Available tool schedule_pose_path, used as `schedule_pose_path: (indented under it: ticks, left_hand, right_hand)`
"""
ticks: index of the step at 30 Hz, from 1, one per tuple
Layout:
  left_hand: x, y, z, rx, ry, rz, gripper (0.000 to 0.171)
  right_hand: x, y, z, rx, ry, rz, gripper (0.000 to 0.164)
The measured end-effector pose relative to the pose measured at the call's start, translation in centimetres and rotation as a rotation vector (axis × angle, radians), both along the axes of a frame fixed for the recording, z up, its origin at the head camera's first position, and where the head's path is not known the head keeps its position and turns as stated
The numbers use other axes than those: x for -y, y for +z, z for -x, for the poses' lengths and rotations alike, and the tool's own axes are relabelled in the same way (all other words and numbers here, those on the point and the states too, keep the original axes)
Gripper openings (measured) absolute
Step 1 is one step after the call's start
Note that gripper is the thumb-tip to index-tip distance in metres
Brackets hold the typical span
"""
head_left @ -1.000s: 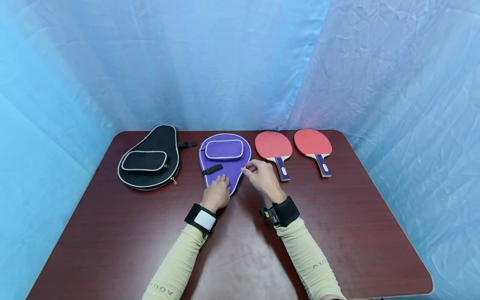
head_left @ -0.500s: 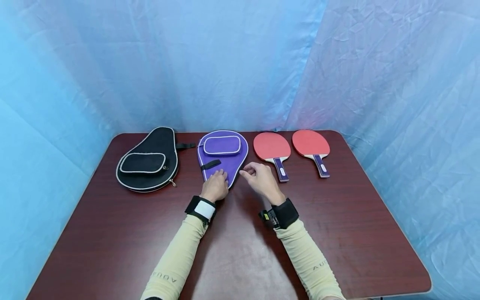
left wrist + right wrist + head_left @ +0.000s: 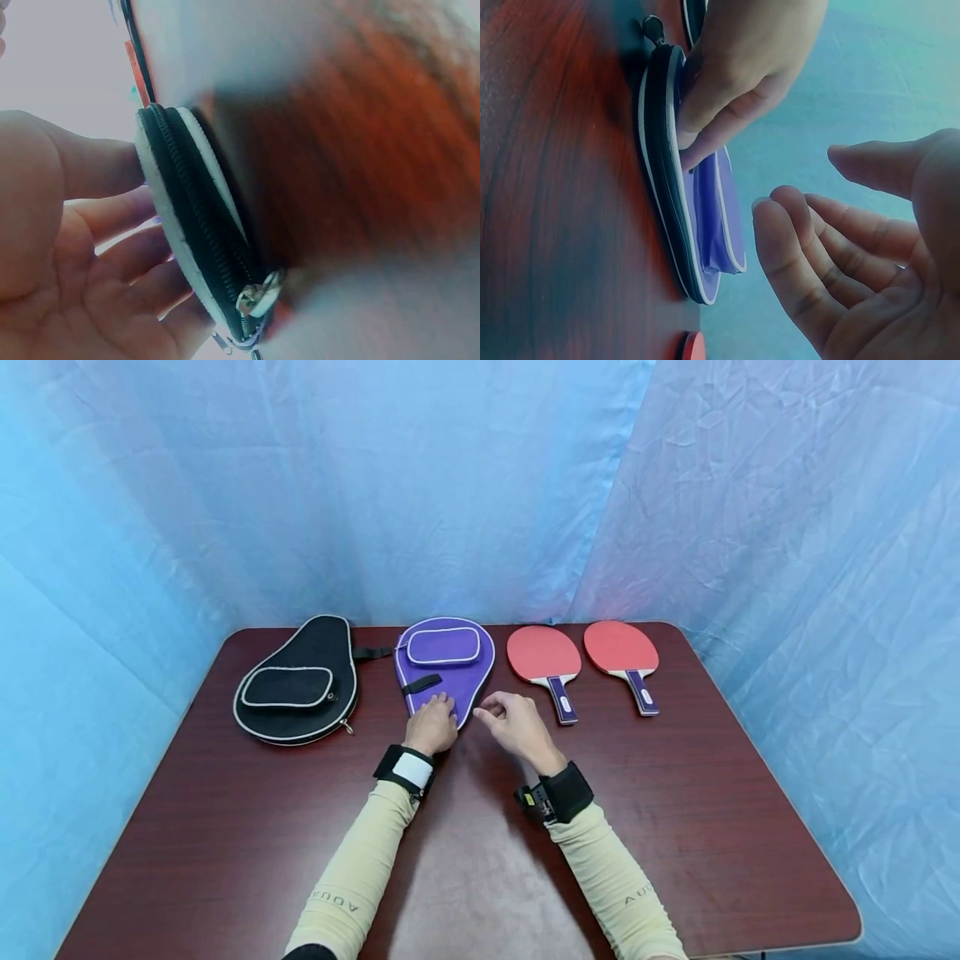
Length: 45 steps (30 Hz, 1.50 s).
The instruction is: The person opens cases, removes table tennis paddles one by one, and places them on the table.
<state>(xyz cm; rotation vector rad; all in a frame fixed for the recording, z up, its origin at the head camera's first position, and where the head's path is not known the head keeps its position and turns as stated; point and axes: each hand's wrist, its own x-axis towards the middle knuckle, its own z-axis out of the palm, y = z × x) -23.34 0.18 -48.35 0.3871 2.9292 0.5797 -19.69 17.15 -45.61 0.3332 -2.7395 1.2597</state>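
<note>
A purple table tennis paddle case (image 3: pixel 465 683) with white piping lies near the table's far edge, its narrow end towards me. My left hand (image 3: pixel 432 724) rests on that narrow end, fingers extended over the purple face. A metal zipper pull (image 3: pixel 259 296) hangs at the end of the zipper in the left wrist view. Just right of the case hovers my right hand (image 3: pixel 517 727); its thumb and bent fingers stand apart with nothing between them, as the right wrist view also shows. Part of the case is hidden under my left hand.
Left of the purple case lies a black paddle case (image 3: pixel 326 643), its strap (image 3: pixel 372 653) reaching towards the purple one. Two red paddles, one nearer (image 3: pixel 543 652) and one farther right (image 3: pixel 621 645), lie to the right. Blue cloth (image 3: pixel 480 485) hangs behind the brown table (image 3: pixel 225 827).
The purple case has slid a little away from me, with my left hand on it. My right hand has come off its right edge and moved slightly towards me.
</note>
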Motion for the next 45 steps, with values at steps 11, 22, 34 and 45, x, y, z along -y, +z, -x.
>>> schedule_pose_path:
  ticks: [11, 22, 34, 45]
  left_hand:
    - [0.6, -0.5, -0.4, -0.078, 0.008, -0.063, 0.042]
    - [3.9, 1.2, -2.1, -0.265, 0.070, -0.185, 0.040]
    - [10.4, 2.8, -5.1, -0.398, 0.213, -0.189, 0.038]
    - [16.3, 3.0, -7.4, -0.307, 0.393, -0.204, 0.043]
  right_hand:
    - [1.4, -0.3, -0.1, -0.016, 0.030, -0.005, 0.012]
    - [5.3, 0.2, 0.8, -0.130, 0.138, -0.126, 0.015]
    - [14.4, 0.1, 3.0, 0.023, 0.120, -0.234, 0.025]
    - [18.8, -1.8, 5.3, 0.170, 0.087, -0.402, 0.032]
